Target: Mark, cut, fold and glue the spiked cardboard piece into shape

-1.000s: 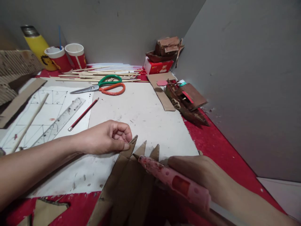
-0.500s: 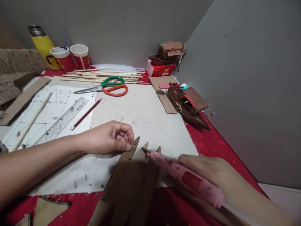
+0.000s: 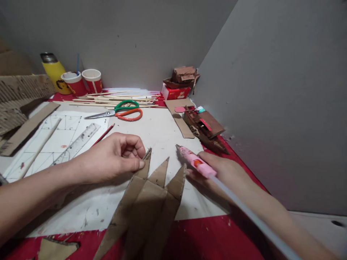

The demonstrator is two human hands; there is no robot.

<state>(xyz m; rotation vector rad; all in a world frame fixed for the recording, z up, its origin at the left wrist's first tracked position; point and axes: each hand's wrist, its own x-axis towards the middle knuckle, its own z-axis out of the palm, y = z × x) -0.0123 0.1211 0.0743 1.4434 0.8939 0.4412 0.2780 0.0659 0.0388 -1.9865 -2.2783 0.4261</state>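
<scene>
A folded brown cardboard piece (image 3: pixel 148 202) with several pointed flaps stands in front of me, creased along its length. My left hand (image 3: pixel 123 153) pinches the leftmost flap near its tip between thumb and curled fingers. In my right hand (image 3: pixel 217 177) is a pink hot glue gun (image 3: pixel 196 162), a long translucent glue stick (image 3: pixel 244 206) running out of its back. Its dark nozzle points up and left, apart from the cardboard, beyond the right flap. My right fingers are partly hidden behind the gun and the cardboard.
Scissors (image 3: pixel 127 111), thin wooden sticks (image 3: pixel 119 99), a pencil (image 3: pixel 104 134) and a clear ruler (image 3: pixel 78 143) lie beyond my left hand. Cups (image 3: pixel 92 81) and a yellow bottle (image 3: pixel 53 72) stand behind. Cardboard boat models (image 3: pixel 206 126) sit right, near the grey wall.
My right hand has drawn the glue gun's nozzle away from the cardboard flaps, and the glue stick now shows. The left hand keeps its pinch. The whole view has shifted slightly.
</scene>
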